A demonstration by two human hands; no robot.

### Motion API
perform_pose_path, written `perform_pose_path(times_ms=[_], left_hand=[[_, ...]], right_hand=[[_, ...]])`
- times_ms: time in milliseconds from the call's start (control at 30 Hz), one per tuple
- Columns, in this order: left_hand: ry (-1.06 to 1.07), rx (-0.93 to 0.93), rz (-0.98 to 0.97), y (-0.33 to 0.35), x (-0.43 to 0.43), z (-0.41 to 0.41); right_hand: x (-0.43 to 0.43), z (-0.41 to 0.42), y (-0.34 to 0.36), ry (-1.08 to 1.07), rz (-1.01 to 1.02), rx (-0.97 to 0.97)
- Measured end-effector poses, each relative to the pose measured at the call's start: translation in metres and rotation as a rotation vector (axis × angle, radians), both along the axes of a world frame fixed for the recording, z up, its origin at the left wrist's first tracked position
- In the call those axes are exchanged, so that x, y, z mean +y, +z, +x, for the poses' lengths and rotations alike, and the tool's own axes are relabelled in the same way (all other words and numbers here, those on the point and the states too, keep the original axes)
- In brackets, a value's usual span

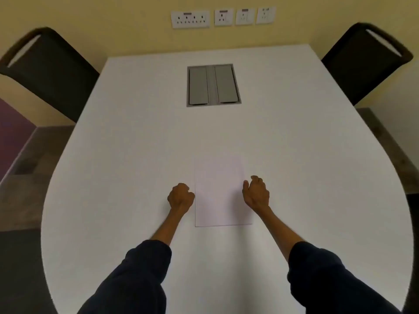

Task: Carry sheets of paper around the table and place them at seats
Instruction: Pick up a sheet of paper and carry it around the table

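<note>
A white sheet of paper (pixel 221 191) lies flat on the white table (pixel 127 155), in front of me near the rounded end. My left hand (pixel 180 196) rests at the sheet's left edge with its fingers curled in. My right hand (pixel 256 192) is at the right edge, fingers bent and loosely apart, thumb touching the paper's border. Whether either hand pinches the edge is hard to tell; the sheet looks flat on the table. Both arms wear dark sleeves.
A grey cable hatch (pixel 213 85) is set into the table's far middle. Two dark chairs stand at the far corners, one left (pixel 48 71) and one right (pixel 365 62). Wall sockets (pixel 223 17) line the yellow wall behind.
</note>
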State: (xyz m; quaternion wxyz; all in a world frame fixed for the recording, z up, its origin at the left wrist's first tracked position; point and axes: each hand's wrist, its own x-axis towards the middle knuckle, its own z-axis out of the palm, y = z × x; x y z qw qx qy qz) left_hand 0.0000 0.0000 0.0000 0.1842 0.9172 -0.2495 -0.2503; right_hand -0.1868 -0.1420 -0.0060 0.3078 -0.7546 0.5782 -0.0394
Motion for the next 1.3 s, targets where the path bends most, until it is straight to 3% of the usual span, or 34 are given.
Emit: perform_pose_path(times_ms=[200, 867, 1100, 1300], left_hand=[[0.038, 0.123, 0.050, -0.037, 0.002, -0.009], [0.170, 0.121, -0.138, -0.068, -0.013, -0.034], [0.197, 0.046, -0.209, -0.067, -0.013, -0.036], [0.353, 0.144, -0.245, -0.067, -0.018, -0.030]], right_hand=[[0.007, -0.001, -0.037, -0.047, 0.033, 0.076], [0.022, 0.007, -0.063, -0.101, -0.008, 0.095], [0.020, 0.006, -0.061, -0.180, -0.072, 0.003], [0.015, 0.008, -0.061, -0.283, -0.022, -0.044]])
